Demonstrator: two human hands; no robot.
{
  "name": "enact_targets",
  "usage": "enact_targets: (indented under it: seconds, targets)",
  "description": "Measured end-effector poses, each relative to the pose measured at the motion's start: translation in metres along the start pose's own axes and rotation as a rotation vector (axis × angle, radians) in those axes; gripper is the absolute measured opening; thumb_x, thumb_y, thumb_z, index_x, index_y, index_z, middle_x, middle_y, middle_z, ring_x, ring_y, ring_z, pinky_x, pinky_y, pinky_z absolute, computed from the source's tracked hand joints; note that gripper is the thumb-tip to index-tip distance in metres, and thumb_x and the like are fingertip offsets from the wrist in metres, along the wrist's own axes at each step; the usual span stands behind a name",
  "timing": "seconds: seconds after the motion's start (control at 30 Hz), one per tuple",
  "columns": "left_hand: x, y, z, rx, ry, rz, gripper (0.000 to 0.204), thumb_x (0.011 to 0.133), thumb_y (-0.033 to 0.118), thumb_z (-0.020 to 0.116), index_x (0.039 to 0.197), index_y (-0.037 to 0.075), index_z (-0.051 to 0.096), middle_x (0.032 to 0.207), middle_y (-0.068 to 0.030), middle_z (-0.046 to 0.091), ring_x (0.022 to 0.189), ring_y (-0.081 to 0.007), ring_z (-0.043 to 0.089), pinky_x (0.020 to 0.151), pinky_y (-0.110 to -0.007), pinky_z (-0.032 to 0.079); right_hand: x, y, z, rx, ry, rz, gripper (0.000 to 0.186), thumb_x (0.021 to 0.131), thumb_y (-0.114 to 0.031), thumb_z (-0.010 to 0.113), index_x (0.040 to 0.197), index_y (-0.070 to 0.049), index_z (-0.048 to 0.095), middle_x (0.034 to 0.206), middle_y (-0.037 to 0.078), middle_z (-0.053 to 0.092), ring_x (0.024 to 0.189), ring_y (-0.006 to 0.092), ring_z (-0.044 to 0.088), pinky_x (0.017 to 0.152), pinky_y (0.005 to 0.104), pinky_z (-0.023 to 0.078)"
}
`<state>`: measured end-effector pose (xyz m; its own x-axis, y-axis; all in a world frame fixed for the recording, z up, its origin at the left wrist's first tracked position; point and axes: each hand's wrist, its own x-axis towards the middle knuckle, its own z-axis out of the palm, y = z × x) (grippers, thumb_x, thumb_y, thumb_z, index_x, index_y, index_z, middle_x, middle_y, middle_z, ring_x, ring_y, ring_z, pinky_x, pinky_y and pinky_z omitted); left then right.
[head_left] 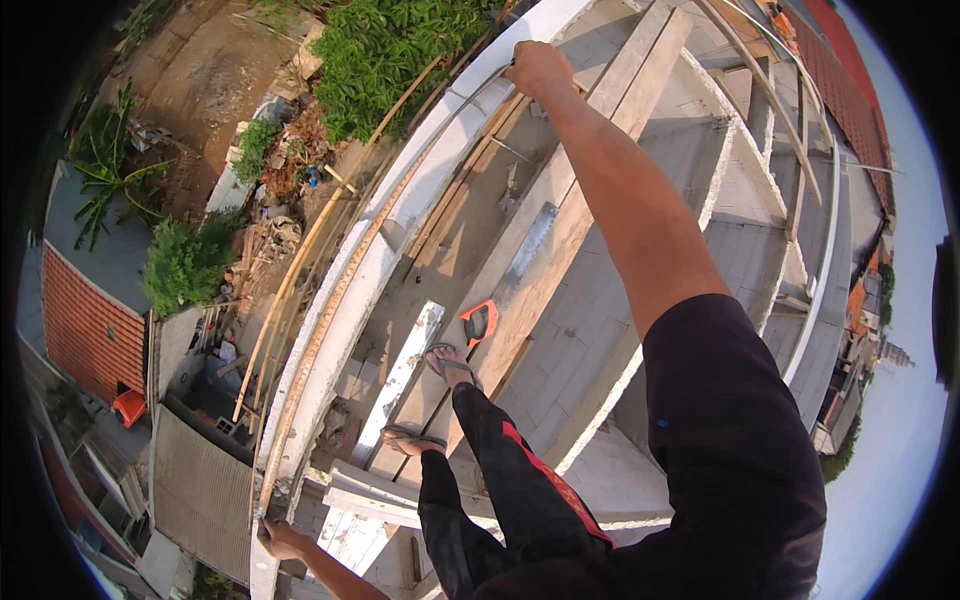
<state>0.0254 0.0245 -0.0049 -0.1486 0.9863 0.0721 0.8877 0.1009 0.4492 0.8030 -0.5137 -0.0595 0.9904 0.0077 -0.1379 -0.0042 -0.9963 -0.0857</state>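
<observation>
A long thin strip (330, 290), tan along much of its length and greyer at the far end, lies along the top of the white wall (365, 275). My right hand (541, 70), arm stretched far ahead, is closed around its far end. Down at the lower left, my left hand (287, 541) is closed at the near end, its fingertips partly hidden. What the strip is made of, I cannot tell. Between my arms, a handsaw with an orange handle (480, 322) lies on the planks, its blade pointing away from my feet.
My sandalled feet stand on long wooden planks (590, 205) laid across wall tops. Right of them are open bays between pale block walls (735, 170). A whitish board (400, 380) lies left of my feet. Beyond the wall is a drop, with bamboo poles (290, 280) and roofs (95, 325) below.
</observation>
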Motion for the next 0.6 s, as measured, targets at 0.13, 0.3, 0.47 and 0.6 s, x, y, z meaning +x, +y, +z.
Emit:
enact_targets:
  seconds: [0.13,0.3,0.47,0.6]
  targets:
    - [0.002,-0.012,-0.010,-0.013,0.020,-0.025,0.022,0.098,0.025,0.074,0.105,0.005,0.080,0.095,-0.0085,0.076,0.078,-0.0207,0.070,0.065,-0.037,0.057,-0.037,0.016,-0.021,-0.106,-0.095,-0.049,0.038,0.090,-0.033,0.075,0.122,-0.013,0.075,0.124,0.015,0.073,0.122,0.0399,0.066,0.101,0.0481,0.056]
    - [0.027,0.025,-0.082,-0.263,0.077,0.090,0.021,0.102,0.018,0.071,0.112,0.001,0.075,0.102,-0.0132,0.076,0.089,-0.0254,0.074,0.075,-0.041,0.063,-0.158,0.114,-0.060,-0.077,-0.529,-0.326,0.042,0.077,-0.034,0.089,0.107,-0.009,0.076,0.111,0.013,0.075,0.109,0.0337,0.070,0.089,0.0452,0.057]
    - [0.095,0.031,-0.202,-0.295,0.071,0.143,0.025,0.102,0.015,0.068,0.116,-0.005,0.074,0.113,-0.0154,0.074,0.102,-0.0277,0.073,0.088,-0.045,0.066,-0.324,0.161,-0.095,-0.061,-0.952,-0.448,0.048,0.073,-0.041,0.088,0.109,-0.012,0.077,0.108,0.011,0.074,0.108,0.0345,0.070,0.090,0.0470,0.055]
    - [0.142,0.058,-0.252,-0.341,0.107,0.259,0.025,0.103,0.018,0.070,0.115,-0.003,0.075,0.107,-0.0111,0.075,0.091,-0.0220,0.072,0.077,-0.037,0.067,-0.462,0.174,-0.133,0.004,-1.182,-0.321,0.057,0.075,-0.049,0.085,0.118,-0.013,0.076,0.112,0.013,0.075,0.112,0.0354,0.070,0.094,0.0466,0.055]
